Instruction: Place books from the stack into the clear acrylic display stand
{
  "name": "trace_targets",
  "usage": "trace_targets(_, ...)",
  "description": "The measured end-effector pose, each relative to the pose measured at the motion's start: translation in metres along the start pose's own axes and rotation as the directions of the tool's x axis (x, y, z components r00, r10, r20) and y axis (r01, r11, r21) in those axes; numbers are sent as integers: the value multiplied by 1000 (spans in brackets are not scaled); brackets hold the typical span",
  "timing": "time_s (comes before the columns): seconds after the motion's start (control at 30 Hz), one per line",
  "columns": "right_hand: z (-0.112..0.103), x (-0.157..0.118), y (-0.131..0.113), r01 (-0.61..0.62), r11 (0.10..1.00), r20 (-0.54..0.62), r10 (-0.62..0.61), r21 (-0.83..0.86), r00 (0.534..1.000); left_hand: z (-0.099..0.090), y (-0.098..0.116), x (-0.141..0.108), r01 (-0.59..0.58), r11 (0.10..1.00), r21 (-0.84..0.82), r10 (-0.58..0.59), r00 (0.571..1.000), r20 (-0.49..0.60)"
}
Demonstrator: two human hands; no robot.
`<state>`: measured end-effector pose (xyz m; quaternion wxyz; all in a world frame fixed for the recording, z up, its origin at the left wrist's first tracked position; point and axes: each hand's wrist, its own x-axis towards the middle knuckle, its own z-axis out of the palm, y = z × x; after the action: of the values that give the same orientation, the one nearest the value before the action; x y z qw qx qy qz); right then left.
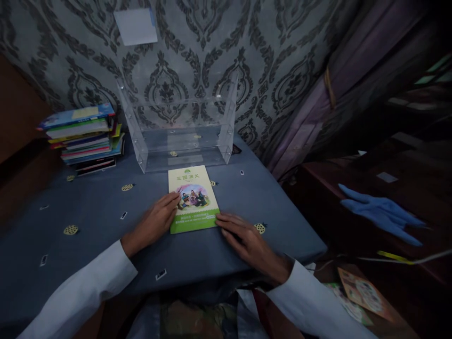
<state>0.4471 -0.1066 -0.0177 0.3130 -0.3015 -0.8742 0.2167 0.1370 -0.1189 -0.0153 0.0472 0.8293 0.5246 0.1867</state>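
A thin paperback book [193,200] lies on the blue tablecloth, with a cream cover, a green lower band and a picture of several figures under Chinese characters. My left hand [157,221] rests along its left edge, fingers stretched out and the tips on the cover. At the lower right corner, the fingertips of my right hand [247,238] touch the book's edge; its fingers are extended, with the thumb a little apart. Neither hand is wrapped round the book. Just behind it stands a clear acrylic rack [183,141] with tiered shelves.
A stack of books [86,136] stands at the table's back left against the patterned wall. On a dark surface to the right lies a blue glove [383,212]. An orange booklet [365,292] lies lower down, near a pale cable [431,256]. A purple curtain [314,108] hangs beyond the table.
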Motion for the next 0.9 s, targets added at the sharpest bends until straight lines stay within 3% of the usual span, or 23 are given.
trace_targets(0.2,1,35,6,16,984,195,20,-176,981,8,-6,9,11,1000,29,-12,1000,13)
trace_targets(0.33,11,59,19,13,972,256,49,-236,965,20,-18,12,16,1000,27,-16,1000,-3)
trace_targets(0.6,37,91,105,101,962,171,-59,-253,983,47,-28,42,104,994,46,-102,994,-37)
trace_targets(0.77,49,124,150,133,950,130,-100,-282,987,40,-32,62,157,986,57,-158,987,12)
trace_targets(0.9,53,141,157,129,941,93,-105,-313,990,28,-33,67,156,987,42,-157,987,33)
